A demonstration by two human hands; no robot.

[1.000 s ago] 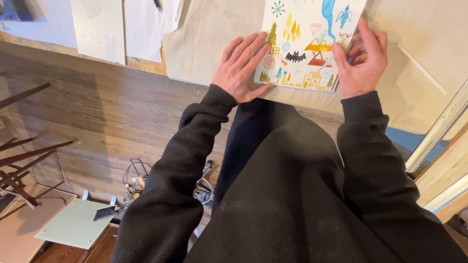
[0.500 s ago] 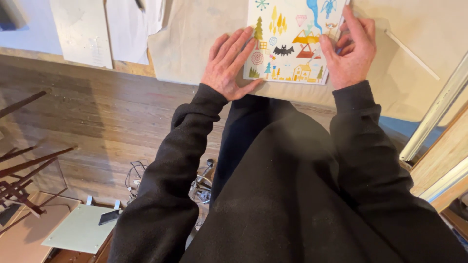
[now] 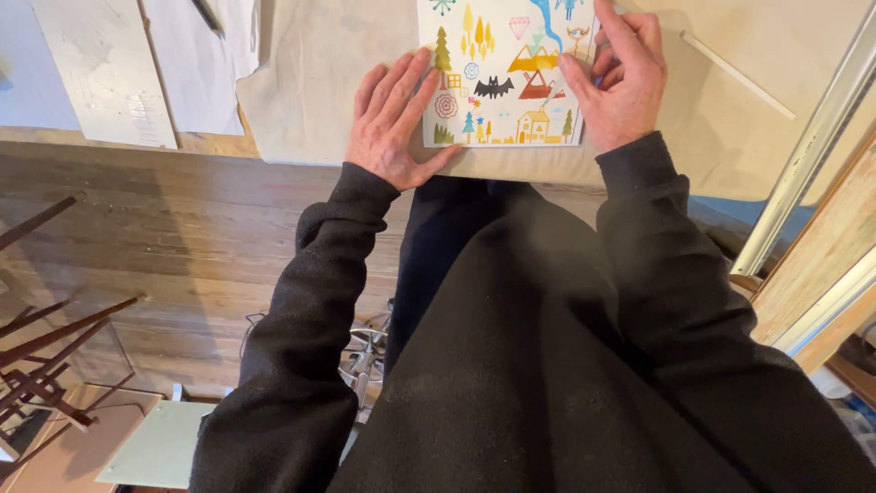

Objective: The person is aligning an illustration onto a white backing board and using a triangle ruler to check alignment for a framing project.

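Note:
A white sheet [image 3: 506,78] with small coloured drawings of trees, a bat, a house and a blue stream lies on a beige cloth [image 3: 310,82] at the table's front edge. My left hand [image 3: 392,114] rests flat with fingers spread on the sheet's left edge and the cloth. At the sheet's right edge my right hand [image 3: 620,78] presses down with bent fingers. Both arms wear black sleeves.
White paper sheets [image 3: 105,68] lie on the table at the left, and a thin pale stick [image 3: 735,75] at the right. A metal rail [image 3: 803,151] and wooden frame [image 3: 826,251] stand at the right. Below are a wooden floor [image 3: 155,246], dark rods [image 3: 46,351] and a green board [image 3: 160,447].
The view has tilted down a little, so the sheet and my hands sit higher in the picture. Both hands have stayed on the sheet's edges.

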